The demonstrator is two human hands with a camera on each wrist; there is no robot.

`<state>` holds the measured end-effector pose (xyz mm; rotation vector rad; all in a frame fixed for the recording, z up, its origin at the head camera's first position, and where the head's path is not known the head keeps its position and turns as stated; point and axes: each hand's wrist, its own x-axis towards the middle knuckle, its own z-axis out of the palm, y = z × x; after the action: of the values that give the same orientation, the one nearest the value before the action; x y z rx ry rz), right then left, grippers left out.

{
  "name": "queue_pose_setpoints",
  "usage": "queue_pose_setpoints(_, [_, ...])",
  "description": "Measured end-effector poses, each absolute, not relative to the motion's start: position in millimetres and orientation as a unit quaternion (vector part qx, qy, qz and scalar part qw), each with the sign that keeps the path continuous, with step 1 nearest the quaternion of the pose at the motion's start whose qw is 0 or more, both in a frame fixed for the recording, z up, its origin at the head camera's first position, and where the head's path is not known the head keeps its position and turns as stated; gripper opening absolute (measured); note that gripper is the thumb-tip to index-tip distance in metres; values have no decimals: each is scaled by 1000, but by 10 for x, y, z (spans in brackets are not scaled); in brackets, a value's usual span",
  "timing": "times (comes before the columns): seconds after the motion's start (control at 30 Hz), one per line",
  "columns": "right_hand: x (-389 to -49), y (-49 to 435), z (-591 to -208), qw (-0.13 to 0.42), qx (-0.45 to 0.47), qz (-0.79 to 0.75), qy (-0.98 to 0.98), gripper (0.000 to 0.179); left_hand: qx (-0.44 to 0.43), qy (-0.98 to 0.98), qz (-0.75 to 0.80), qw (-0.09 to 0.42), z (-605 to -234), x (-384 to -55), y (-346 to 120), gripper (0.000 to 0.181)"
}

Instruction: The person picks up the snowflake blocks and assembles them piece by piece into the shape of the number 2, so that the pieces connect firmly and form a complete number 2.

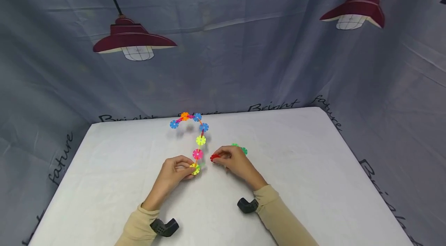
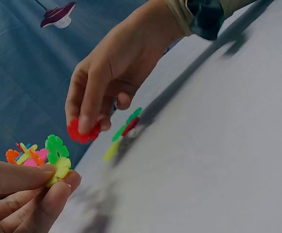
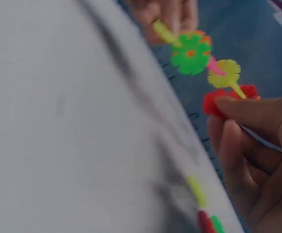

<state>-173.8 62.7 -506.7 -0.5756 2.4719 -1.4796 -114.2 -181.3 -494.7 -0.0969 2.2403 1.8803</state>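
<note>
My left hand [image 1: 173, 171] pinches a yellow notched plastic disc [image 1: 195, 169] between thumb and fingers. That disc is the near end of a linked chain: a pink disc [image 1: 197, 154], another yellow disc [image 1: 201, 140], blue discs and an orange disc [image 1: 184, 116], joined by discs seen edge-on. In the left wrist view a green disc [image 2: 57, 147] stands up from the held yellow one. To the right, my right hand [image 1: 235, 161] pinches a single red notched disc [image 2: 81, 132] with thumb and fingertips. A small gap separates the red disc from the chain.
Just beyond my right hand, partly hidden by it, several loose discs lie on the white table [image 1: 296, 168]: green [image 1: 244, 151], red [image 2: 130, 127] and yellow [image 2: 111, 151]. A grey curtain [image 1: 223, 64] printed with lamps hangs behind and beside the table.
</note>
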Motion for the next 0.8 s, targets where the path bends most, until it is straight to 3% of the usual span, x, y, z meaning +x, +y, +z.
queue_pose_setpoints(0.1, [-1701,731,-4914,155,-201,-571,781,21,-26,773,629,84,-4816,-1147,-1767,21])
queue_pose_setpoints(0.17, [-1678,780,-4816,160,-198,-595,762,25,-14,777,625,74,-4731,-1158,-1732,21])
queue_pose_setpoints(0.4, [-1595,839,-4570,91,-152,-626,759,24,20,781,621,59,-4472,-1115,-1570,20])
queue_pose_setpoints(0.8, [-1485,782,-4449,65,-197,-603,770,18,51,792,607,42,-4324,-1007,-1597,19])
